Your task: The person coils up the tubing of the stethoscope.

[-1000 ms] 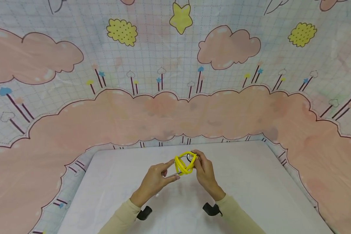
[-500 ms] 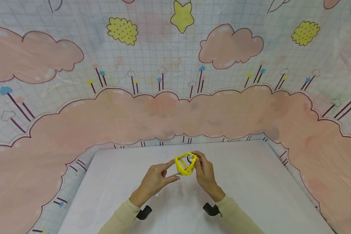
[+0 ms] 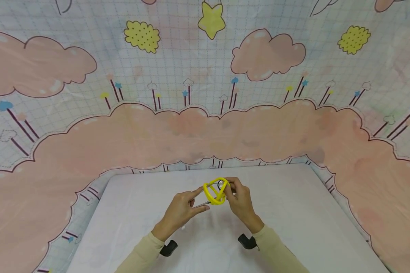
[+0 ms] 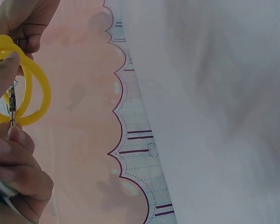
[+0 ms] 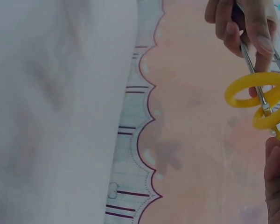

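Note:
Above the white table I hold a stethoscope, its yellow tubing [image 3: 215, 202] wound in loops round its metal ear tubes [image 3: 206, 203]. My left hand [image 3: 178, 209] grips the ear-tube end, thumb and forefinger along the metal. With thumb and fingers, my right hand [image 3: 240, 201] pinches the far end of the coil, beside the round chest piece [image 3: 221, 184]. The yellow loop [image 4: 45, 93] shows between both hands at the left edge of the left wrist view. In the right wrist view, the coil [image 5: 233, 91] crosses the metal tubes; part of it is cut off.
The white table [image 3: 130, 220] lies under both hands. A printed cloth [image 3: 191, 132] with clouds and stars stands behind and around it. Black wrist cameras [image 3: 169, 248] sit below both wrists.
The yellow loops look more spread than a second ago, with one strand shifted toward the right hand. My right fingers have moved slightly; the left hand stays nearly still.

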`<state>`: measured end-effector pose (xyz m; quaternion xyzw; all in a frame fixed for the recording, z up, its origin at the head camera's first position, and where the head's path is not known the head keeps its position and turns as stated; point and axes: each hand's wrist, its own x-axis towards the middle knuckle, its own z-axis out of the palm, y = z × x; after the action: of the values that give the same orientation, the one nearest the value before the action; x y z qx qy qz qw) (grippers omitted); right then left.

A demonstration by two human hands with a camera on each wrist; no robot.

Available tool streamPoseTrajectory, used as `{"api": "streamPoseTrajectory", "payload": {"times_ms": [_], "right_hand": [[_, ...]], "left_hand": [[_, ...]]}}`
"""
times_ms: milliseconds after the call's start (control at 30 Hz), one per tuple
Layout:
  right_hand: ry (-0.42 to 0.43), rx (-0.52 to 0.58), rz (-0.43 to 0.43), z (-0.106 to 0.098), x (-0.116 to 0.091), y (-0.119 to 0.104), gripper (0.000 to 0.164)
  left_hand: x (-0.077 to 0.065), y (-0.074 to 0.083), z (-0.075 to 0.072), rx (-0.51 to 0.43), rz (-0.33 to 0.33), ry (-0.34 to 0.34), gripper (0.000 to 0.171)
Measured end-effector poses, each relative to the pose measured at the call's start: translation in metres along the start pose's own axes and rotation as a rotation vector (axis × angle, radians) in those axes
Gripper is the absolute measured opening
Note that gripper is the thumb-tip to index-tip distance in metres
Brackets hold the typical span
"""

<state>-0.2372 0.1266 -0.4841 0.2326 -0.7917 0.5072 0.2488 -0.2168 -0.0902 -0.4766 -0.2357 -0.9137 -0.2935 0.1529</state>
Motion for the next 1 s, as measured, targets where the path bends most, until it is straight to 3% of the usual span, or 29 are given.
{"api": "streamPoseTrajectory", "payload": {"times_ms": [100,333,633,800,1000], "right_hand": [[0.004,0.011,0.016,0.002,-0.001,-0.002,0.016],[0.015,0.028,0.02,-0.006,0.005,-0.034,0.013],[-0.03,0.194,0.245,-0.01,0.009,-0.04,0.015],[-0.043,0.231,0.288,-0.01,0.011,-0.03,0.016],[-0.126,0.41,0.56,-0.009,0.013,-0.011,0.023]], "left_hand": [[0.0,-0.002,0.0,-0.005,0.0,-0.004,0.068],[0.002,-0.006,0.004,-0.018,0.016,-0.005,0.069],[0.0,-0.018,0.009,-0.157,-0.058,-0.039,0.073],[0.0,-0.019,0.01,-0.157,-0.023,-0.007,0.071],[-0.002,-0.018,0.008,-0.144,-0.031,-0.02,0.07]]}}
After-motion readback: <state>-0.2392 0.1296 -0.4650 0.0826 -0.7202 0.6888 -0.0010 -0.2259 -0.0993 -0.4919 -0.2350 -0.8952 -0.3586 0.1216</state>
